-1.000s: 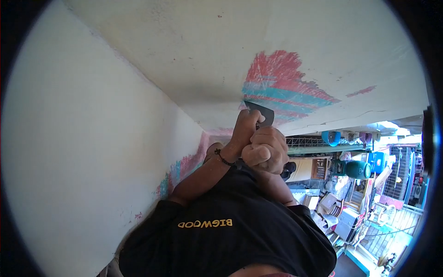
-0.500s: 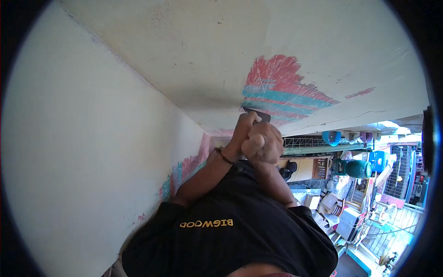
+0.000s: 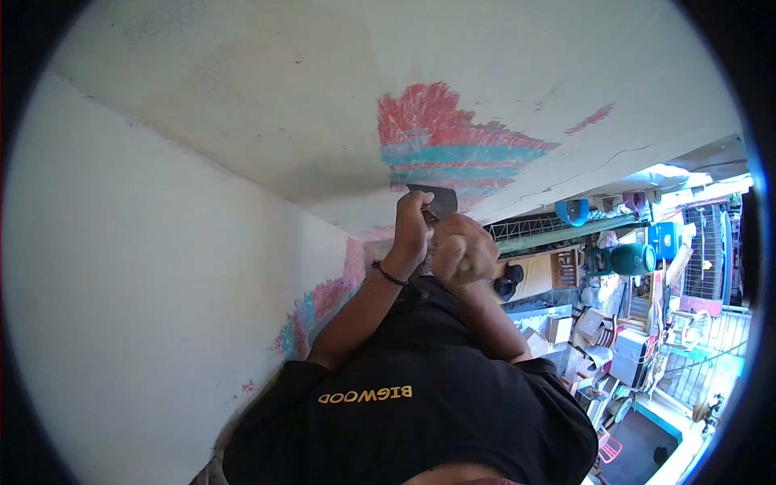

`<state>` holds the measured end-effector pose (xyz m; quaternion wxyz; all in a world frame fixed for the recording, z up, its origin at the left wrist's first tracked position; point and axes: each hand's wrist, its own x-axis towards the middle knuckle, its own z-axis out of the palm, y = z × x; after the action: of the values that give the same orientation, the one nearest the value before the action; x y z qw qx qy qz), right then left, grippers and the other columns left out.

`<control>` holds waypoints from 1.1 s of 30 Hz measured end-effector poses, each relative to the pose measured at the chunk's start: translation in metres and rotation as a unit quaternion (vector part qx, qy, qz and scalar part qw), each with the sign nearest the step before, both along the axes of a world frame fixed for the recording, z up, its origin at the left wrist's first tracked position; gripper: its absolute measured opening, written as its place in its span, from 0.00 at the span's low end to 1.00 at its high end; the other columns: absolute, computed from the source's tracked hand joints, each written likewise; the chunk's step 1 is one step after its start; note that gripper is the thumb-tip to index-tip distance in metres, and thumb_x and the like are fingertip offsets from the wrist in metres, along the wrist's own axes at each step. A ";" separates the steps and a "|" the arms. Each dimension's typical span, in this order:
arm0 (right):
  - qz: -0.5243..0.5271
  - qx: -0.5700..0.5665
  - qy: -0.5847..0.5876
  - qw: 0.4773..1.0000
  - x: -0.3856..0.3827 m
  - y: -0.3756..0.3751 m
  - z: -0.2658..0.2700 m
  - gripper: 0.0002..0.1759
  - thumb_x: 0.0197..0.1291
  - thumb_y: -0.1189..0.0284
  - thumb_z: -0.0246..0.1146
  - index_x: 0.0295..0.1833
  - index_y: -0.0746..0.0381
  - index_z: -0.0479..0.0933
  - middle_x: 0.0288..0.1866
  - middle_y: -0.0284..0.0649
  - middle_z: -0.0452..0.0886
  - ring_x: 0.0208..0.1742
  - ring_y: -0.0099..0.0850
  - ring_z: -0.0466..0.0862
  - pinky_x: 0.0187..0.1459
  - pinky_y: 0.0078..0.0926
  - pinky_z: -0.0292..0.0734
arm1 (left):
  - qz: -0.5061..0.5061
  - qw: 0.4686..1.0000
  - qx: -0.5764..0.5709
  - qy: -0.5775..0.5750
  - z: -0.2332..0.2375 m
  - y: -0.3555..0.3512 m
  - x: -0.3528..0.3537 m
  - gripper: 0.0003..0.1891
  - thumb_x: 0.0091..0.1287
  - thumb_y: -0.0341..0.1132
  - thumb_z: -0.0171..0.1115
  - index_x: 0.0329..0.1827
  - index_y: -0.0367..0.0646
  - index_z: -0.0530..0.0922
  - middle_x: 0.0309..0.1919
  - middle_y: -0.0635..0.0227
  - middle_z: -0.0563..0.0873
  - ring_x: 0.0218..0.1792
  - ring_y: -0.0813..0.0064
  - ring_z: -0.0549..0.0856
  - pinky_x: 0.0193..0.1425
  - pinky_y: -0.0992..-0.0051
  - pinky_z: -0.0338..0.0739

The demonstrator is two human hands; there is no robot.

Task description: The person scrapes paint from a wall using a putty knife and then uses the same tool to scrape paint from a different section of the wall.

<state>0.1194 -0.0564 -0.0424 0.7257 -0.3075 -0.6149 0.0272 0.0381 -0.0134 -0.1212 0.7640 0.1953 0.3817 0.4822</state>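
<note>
A dark, flat scraper blade [image 3: 441, 200] lies against the pale wall, at the lower edge of a patch of exposed red and blue paint [image 3: 461, 153]. My left hand [image 3: 411, 222], with a dark beaded bracelet at the wrist, pinches the blade near its left end. Just to the right, my right hand [image 3: 464, 252] is closed in a fist below the blade, around the scraper's handle, which is mostly hidden by the fingers. The two hands are close together in front of my chest.
Another pale wall [image 3: 162, 283] meets this one at a corner on the left, with red and blue paint showing low down. At right stand a green cylinder [image 3: 633, 259], a blue container [image 3: 663, 241], chairs and a white cabinet [image 3: 630, 356].
The view has shifted, so the paint patch sits further left. My left hand has moved slightly apart from my right hand, and more of the blade's flat face shows.
</note>
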 end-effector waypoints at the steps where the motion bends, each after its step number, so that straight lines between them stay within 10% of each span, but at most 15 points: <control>1: 0.018 -0.036 0.031 0.999 0.008 -0.005 -0.010 0.13 0.74 0.75 0.49 0.33 0.69 0.69 0.22 0.44 0.78 0.20 0.33 0.79 0.24 0.31 0.76 | 0.009 1.000 -0.021 -0.001 0.008 -0.005 0.007 0.03 0.65 0.31 0.59 0.35 0.41 0.76 0.32 0.68 0.81 0.29 0.72 0.82 0.35 0.71 0.79; 7: -0.038 -0.302 0.062 0.950 0.035 -0.059 -0.036 0.10 0.70 0.78 0.54 0.49 0.73 0.76 0.47 0.50 0.82 0.49 0.37 0.83 0.55 0.33 0.77 | -0.028 0.998 -0.050 0.009 -0.008 -0.021 0.004 0.06 0.67 0.30 0.63 0.44 0.39 0.79 0.36 0.66 0.85 0.36 0.69 0.87 0.39 0.69 0.88; 9: 0.024 -0.406 0.079 0.910 0.048 -0.084 -0.073 0.29 0.68 0.69 0.61 0.71 0.72 0.67 0.65 0.52 0.73 0.59 0.37 0.79 0.60 0.35 0.74 | -0.073 0.996 -0.056 0.006 -0.018 -0.023 -0.012 0.09 0.68 0.30 0.64 0.48 0.38 0.80 0.38 0.65 0.85 0.37 0.69 0.88 0.41 0.68 0.88; 16: 0.289 -0.550 0.214 0.754 0.034 -0.073 -0.113 0.48 0.61 0.52 0.69 0.76 0.71 0.59 0.60 0.48 0.78 0.48 0.30 0.82 0.42 0.26 0.81 | -0.089 0.993 0.017 0.079 -0.052 -0.028 -0.071 0.12 0.68 0.29 0.64 0.53 0.36 0.80 0.43 0.62 0.87 0.41 0.69 0.88 0.42 0.71 0.88; 20: 0.342 -0.594 0.030 0.728 0.011 -0.016 -0.168 0.23 0.74 0.58 0.56 0.55 0.70 0.75 0.34 0.40 0.83 0.32 0.25 0.83 0.33 0.23 0.78 | -0.045 0.975 0.128 0.178 -0.105 -0.019 -0.095 0.12 0.67 0.31 0.67 0.51 0.37 0.81 0.42 0.65 0.87 0.37 0.73 0.87 0.38 0.74 0.85; 33: 0.171 -0.562 0.155 0.794 -0.063 0.021 -0.165 0.30 0.77 0.54 0.52 0.28 0.68 0.76 0.17 0.34 0.75 0.16 0.21 0.74 0.16 0.25 0.67 | 0.106 0.992 0.023 0.068 -0.093 -0.001 -0.081 0.12 0.67 0.37 0.71 0.45 0.38 0.81 0.36 0.70 0.86 0.35 0.79 0.84 0.39 0.76 0.80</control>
<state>0.0565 -0.0357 -0.2078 0.4944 -0.5430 -0.4131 0.5386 -0.0425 -0.0142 -0.2142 0.6758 0.2038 0.4404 0.5549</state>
